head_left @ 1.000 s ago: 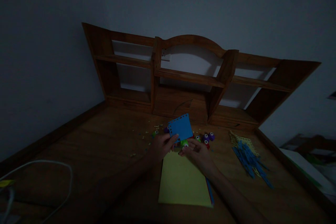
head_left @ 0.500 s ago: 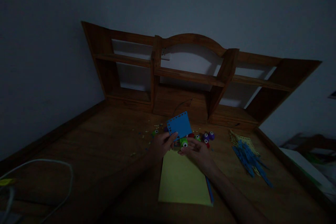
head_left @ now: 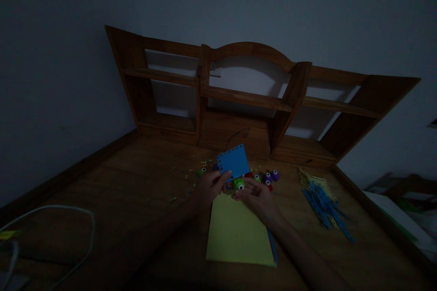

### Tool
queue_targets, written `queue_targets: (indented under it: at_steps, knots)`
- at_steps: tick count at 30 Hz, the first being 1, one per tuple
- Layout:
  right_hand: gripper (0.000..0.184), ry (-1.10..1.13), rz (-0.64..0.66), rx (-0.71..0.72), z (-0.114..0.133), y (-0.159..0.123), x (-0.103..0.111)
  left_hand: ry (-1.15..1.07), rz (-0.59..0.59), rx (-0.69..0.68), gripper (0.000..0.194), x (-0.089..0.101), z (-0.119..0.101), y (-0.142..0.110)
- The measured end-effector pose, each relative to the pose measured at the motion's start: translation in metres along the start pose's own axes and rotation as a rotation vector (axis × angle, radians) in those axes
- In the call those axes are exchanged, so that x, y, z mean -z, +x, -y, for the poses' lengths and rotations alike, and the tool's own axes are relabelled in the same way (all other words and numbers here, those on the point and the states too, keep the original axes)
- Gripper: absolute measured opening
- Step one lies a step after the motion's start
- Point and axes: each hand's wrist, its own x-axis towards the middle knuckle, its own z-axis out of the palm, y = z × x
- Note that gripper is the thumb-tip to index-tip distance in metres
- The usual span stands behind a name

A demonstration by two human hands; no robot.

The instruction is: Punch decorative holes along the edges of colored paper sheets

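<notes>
My left hand (head_left: 210, 187) pinches a blue square of paper (head_left: 235, 162) at its lower edge, thumb on top. Small punched notches run along the paper's left and upper edges. In my right hand (head_left: 256, 196) is a green craft punch (head_left: 238, 184) with a round white button, its fingers closed around it. The punch sits at the paper's lower edge; whether the paper is inside its slot I cannot tell. Below both hands lies a stack of paper with a yellow sheet (head_left: 239, 236) on top and blue showing at its right side.
Several more punches, including a purple one (head_left: 275, 174), stand behind my right hand, and a green one (head_left: 201, 171) stands to the left. Tiny paper bits lie around them. Blue paper strips (head_left: 321, 207) are heaped at right. A wooden shelf (head_left: 246, 95) backs the desk; a white cable (head_left: 68, 208) curves at left.
</notes>
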Motion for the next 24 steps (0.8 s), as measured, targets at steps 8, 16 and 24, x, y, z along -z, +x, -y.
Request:
queue_targets:
  at_steps: [8, 16, 24]
  knots:
    - [0.036, -0.025, -0.023, -0.017, -0.0021, 0.0, 0.0009, -0.009, 0.074, -0.015, 0.048, 0.0028, -0.0044, -0.0008]
    - [0.028, -0.027, -0.026, 0.009, -0.0074, 0.0006, 0.0045, 0.017, 0.106, -0.006, 0.048, 0.003, -0.0043, -0.0016]
    - [0.019, 0.043, 0.029, -0.01, -0.0036, -0.0016, 0.0066, 0.054, 0.174, -0.005, 0.05, 0.0024, -0.0008, -0.001]
